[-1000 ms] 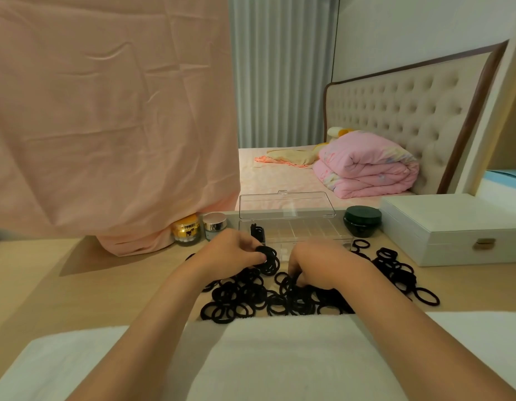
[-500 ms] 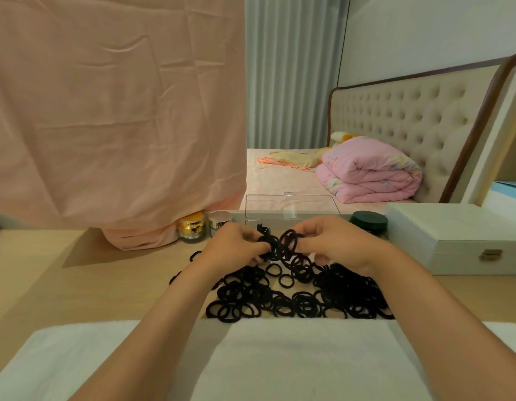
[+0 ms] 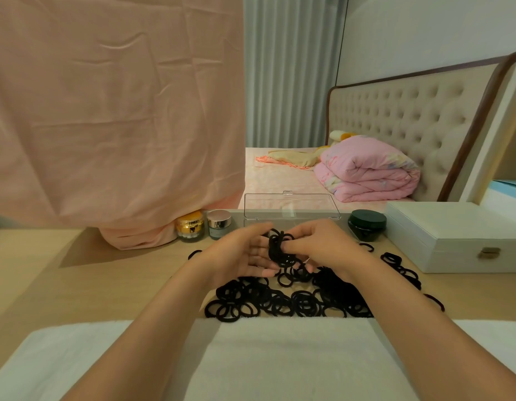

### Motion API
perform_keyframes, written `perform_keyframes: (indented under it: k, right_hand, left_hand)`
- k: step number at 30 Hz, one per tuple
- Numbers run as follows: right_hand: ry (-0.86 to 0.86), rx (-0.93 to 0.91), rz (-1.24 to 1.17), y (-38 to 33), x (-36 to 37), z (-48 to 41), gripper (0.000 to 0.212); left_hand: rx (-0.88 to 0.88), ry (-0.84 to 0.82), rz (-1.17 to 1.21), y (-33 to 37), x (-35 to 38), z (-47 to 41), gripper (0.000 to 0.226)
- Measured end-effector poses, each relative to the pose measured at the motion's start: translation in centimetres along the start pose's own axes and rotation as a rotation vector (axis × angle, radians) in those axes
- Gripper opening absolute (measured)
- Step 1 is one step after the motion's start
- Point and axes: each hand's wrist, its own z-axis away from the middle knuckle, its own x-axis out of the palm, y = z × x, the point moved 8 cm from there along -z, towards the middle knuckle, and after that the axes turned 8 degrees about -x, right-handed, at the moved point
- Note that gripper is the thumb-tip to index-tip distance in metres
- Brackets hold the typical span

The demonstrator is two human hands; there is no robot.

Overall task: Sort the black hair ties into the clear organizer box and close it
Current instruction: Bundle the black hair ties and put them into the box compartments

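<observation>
A heap of black hair ties (image 3: pixel 283 302) lies on the wooden tabletop in front of me. Both hands hover above it, pressed together around a bunch of black hair ties (image 3: pixel 277 247). My left hand (image 3: pixel 239 253) cups the bunch from the left with fingers spread. From the right, my right hand (image 3: pixel 317 246) pinches the same bunch. Just behind the hands stands the clear organizer box, its lid (image 3: pixel 291 208) raised upright. The hands hide the box's tray.
A gold jar (image 3: pixel 190 225) and a silver-lidded jar (image 3: pixel 219 224) stand left of the box, and a dark green jar (image 3: pixel 366 224) right of it. A white jewellery case (image 3: pixel 453 238) sits far right. Pink cloth (image 3: pixel 115 120) hangs at left. A white towel (image 3: pixel 251 360) covers the table's near edge.
Both hands lifted from the heap and came together, gathering a bunch of ties between them. The bunch is now more compact and the left hand has opened under it.
</observation>
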Motion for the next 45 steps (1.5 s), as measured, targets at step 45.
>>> perform_keyframes:
  k: [45]
  right_hand:
    - [0.031, 0.003, -0.295, -1.3, -0.9, -2.6, 0.029]
  left_hand:
    - [0.272, 0.290, -0.255, 6.4, -2.4, -0.8, 0.022]
